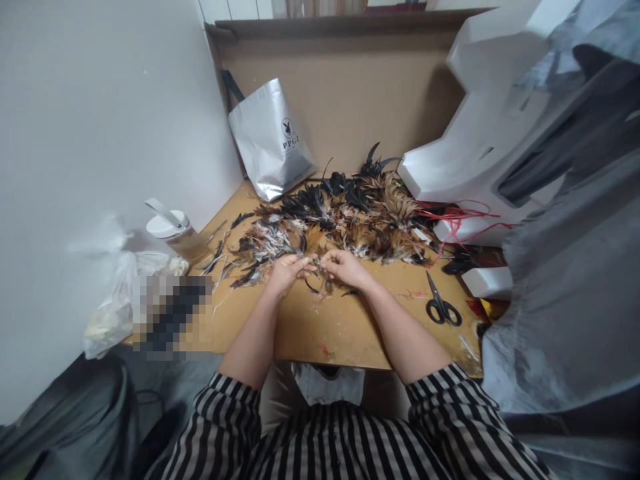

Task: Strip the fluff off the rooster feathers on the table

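Note:
Over the front edge of a feather pile, my left hand point(290, 272) and my right hand point(345, 267) almost meet, fingers closed in a pinch. Between the fingertips is a small dark feather point(319, 268), held by both hands; its exact shape is too small to make out. Just beyond lies the heap of black, brown and whitish feathers point(350, 233), some grouped in tufts. A few loose dark feathers point(314, 288) rest on the table right below my hands. To the right of my right forearm are black-handled scissors point(443, 310), lying with blades pointing away.
On the wooden table point(330, 340) a silver bag point(273, 140) leans against the cardboard panel point(360, 93). A lidded cup point(180, 233) and a plastic bag point(113, 303) stand left. Red strings point(457, 223) hang by white foam point(450, 153) at right, near grey cloth point(575, 267).

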`<act>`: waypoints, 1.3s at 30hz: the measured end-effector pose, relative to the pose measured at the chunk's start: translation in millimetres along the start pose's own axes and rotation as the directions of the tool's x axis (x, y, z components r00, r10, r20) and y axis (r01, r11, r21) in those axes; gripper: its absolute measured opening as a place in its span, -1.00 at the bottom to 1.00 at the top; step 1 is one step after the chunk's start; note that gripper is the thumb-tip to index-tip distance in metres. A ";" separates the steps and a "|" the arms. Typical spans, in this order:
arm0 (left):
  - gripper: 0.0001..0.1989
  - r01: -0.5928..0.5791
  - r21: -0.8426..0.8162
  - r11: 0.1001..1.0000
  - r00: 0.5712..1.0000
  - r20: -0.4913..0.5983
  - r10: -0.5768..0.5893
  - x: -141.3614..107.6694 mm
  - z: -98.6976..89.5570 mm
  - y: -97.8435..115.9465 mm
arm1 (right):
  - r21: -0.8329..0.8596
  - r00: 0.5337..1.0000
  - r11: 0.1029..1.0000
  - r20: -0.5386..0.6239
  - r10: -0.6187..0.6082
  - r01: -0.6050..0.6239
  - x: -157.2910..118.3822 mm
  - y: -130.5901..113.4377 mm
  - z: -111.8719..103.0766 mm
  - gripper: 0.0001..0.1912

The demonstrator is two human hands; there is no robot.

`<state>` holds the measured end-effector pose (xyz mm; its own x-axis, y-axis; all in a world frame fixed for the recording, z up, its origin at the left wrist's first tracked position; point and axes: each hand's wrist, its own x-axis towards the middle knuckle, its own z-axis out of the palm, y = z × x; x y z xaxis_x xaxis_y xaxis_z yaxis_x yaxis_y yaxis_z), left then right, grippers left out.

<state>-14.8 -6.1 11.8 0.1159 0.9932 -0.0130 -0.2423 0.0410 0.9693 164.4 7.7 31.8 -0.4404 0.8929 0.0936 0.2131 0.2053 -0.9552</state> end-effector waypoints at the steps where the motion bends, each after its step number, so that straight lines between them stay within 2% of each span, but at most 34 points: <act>1: -0.70 0.017 0.025 1.000 1.000 0.008 -0.017 0.4 0.2 -1.0 | -0.013 1.000 1.000 -0.004 -0.011 0.011 0.3 0.7 -0.1 -0.77; 9: -0.67 0.048 0.099 0.994 0.999 -0.027 -0.046 2.5 0.6 -4.9 | -0.090 0.998 0.995 -0.054 -0.039 0.034 3.4 8.2 0.7 -0.78; 15: -0.70 0.015 0.097 0.995 0.998 -0.065 -0.009 2.5 0.9 -5.1 | -0.262 0.992 0.960 -0.043 -0.115 0.099 5.8 13.9 -0.2 -0.81; 23: -0.71 0.009 0.214 0.977 1.000 -0.001 -0.008 1.9 1.3 -6.9 | -0.373 0.952 0.911 -0.173 -0.253 0.174 8.4 13.1 5.2 -0.86; 31: -0.72 0.010 0.269 0.963 0.998 0.052 -0.025 2.8 1.7 -10.0 | -0.466 0.918 0.862 -0.218 -0.331 0.200 7.1 6.5 6.6 -0.87; 36: -0.74 0.017 0.283 0.959 0.999 0.025 -0.025 2.3 1.9 -8.1 | -0.497 0.919 0.845 -0.206 -0.335 0.197 8.8 10.8 6.2 -0.88; 39: -0.77 0.035 0.311 0.950 0.999 -0.017 -0.032 2.3 0.8 -6.6 | -0.534 0.936 0.819 -0.134 -0.324 0.208 6.5 6.6 3.0 -0.87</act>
<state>-12.2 -4.2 5.6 0.1075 0.9931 -0.0478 0.0731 0.0400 0.9965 160.4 13.7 25.3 -0.3649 0.8231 0.4351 0.5490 0.5677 -0.6135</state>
